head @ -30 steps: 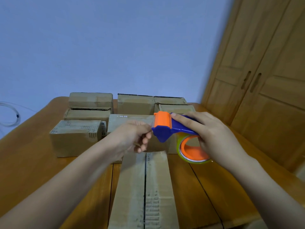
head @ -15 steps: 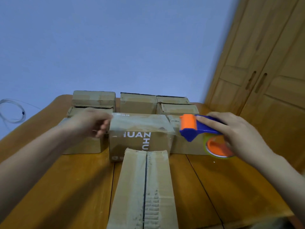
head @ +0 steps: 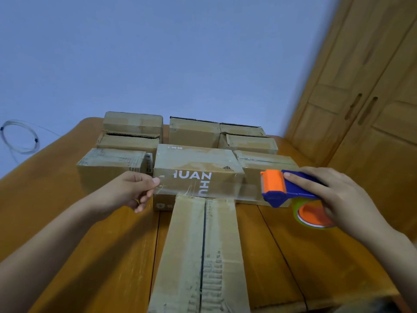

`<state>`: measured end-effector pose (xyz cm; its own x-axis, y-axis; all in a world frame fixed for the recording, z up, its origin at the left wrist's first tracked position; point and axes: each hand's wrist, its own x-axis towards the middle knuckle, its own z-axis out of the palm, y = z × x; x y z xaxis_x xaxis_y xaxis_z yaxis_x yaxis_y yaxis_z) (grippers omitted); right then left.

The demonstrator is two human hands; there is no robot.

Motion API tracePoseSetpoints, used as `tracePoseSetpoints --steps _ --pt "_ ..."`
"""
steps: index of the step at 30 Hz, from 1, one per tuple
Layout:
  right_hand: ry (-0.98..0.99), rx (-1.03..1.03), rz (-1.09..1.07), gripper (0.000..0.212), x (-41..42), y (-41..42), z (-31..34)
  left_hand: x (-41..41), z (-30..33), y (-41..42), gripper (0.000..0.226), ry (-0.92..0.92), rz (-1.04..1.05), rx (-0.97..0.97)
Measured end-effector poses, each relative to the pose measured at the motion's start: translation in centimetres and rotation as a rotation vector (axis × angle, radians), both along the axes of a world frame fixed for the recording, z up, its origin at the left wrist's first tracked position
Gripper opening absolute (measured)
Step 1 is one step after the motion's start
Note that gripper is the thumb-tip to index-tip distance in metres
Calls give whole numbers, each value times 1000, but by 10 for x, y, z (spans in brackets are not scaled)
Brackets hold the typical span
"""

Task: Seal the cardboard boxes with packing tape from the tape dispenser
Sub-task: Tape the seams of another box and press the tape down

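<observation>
1. While the clear tape strip [head: 203,188] is stretched taut, its free end is pinched by the left hand [head: 128,190], grip closed on it.
2. Strip is held above the far end of the near box [head: 200,251] on the table [head: 94,256], its flap seam unsealed.
3. Tape dispenser [head: 286,188] is clasped by the right hand [head: 338,195], fingers curled around it.

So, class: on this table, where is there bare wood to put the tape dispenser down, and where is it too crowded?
Bare wood lies on the table left of the long box, under the left forearm, and right of it, below the tape dispenser that the right hand grips. The far half is crowded: the stacked boxes sit packed side by side.
</observation>
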<state>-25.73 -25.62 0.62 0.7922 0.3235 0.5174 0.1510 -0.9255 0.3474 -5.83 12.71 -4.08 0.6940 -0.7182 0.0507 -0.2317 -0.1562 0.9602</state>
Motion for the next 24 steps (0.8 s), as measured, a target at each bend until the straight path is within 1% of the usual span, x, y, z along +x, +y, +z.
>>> tracePoseSetpoints --steps 7,10,14,18,20,23,24 --pt "33 -27 -19 102 2 -4 -8 1 -7 -2 67 -11 56 3" --pt "43 -18 -22 99 2 -4 -8 0 -10 -2 59 -16 62 -1" --pt "44 -2 -21 101 1 -3 -9 -2 -10 -3 47 -19 72 -22" --pt "50 20 -17 102 2 -2 -14 -5 -14 -3 46 -12 88 -16" --pt "62 37 -29 101 3 -2 -17 -6 -18 -5 50 5 102 -20" --pt "82 39 -52 104 5 -4 -25 -7 -21 -6 45 18 123 -31" --pt "86 38 -55 105 5 -5 -28 -8 -23 -6 48 22 118 -39"
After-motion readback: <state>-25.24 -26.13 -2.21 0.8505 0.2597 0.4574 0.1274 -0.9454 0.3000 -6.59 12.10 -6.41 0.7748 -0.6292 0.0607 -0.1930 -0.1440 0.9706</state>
